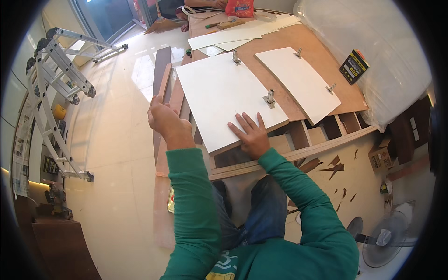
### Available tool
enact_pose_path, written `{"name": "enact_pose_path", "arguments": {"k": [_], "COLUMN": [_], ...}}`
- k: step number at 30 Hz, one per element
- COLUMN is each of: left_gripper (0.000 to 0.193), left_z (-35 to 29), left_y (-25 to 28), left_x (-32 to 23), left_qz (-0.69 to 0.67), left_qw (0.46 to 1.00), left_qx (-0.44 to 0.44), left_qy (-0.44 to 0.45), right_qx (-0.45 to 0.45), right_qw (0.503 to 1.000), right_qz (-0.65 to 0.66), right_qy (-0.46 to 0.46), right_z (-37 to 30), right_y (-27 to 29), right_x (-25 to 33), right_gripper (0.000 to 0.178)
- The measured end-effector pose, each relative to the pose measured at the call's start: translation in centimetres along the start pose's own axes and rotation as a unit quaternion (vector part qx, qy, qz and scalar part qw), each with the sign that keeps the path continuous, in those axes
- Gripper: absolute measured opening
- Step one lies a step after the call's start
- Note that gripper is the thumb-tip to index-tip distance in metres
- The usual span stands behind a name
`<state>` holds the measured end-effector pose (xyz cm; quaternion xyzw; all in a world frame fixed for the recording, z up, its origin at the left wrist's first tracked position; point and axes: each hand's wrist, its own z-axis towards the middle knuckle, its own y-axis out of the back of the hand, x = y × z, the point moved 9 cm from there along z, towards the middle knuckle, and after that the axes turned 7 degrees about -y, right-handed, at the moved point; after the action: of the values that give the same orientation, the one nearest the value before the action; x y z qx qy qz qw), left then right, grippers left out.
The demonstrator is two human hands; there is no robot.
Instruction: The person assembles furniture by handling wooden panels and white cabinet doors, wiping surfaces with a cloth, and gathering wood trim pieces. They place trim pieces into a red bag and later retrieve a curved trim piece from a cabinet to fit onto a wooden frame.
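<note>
My right hand (pixel 253 135) lies flat with fingers spread on the near right part of a white panel (pixel 219 93). Two metal hinges stand along that panel's right side, the nearer hinge (pixel 269 98) just beyond my fingertips. My left hand (pixel 169 122) is curled closed beside the panel's left edge, over a reddish-brown wooden strip (pixel 164 80). Whatever lies inside its fingers is hidden. A narrower white panel (pixel 298 84), also with two hinges, rests to the right. Both panels lie on a brown board (pixel 261 51) over a wooden frame with open compartments (pixel 298 135).
Thin white sheets (pixel 242 35), tools and a red packet (pixel 240 8) lie at the far end, near another person's hand (pixel 218 4). A black box (pixel 354 66) sits by plastic wrapping (pixel 373 28). A folding ladder (pixel 60 74) stands left; a fan (pixel 385 238) and wood scraps (pixel 333 167) are lower right.
</note>
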<state>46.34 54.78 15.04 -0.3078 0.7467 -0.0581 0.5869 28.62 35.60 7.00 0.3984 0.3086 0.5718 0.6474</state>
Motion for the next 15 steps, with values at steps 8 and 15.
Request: {"name": "enact_pose_path", "arguments": {"k": [8, 15], "left_gripper": [0.04, 0.05], "left_z": [0.9, -0.2], "left_y": [2.4, -1.8], "left_x": [-6.1, 1.7], "left_qz": [-0.11, -0.14], "left_qw": [0.987, 0.989], "left_qx": [-0.048, 0.045], "left_qy": [-0.103, 0.028], "right_qx": [-0.08, -0.15], "right_qw": [0.996, 0.985], "right_qz": [0.015, 0.081], "right_qy": [0.038, -0.006], "right_z": [4.2, 10.6], "right_y": [6.3, 12.1], "right_x": [-1.7, -3.8], "right_gripper": [0.076, 0.046]}}
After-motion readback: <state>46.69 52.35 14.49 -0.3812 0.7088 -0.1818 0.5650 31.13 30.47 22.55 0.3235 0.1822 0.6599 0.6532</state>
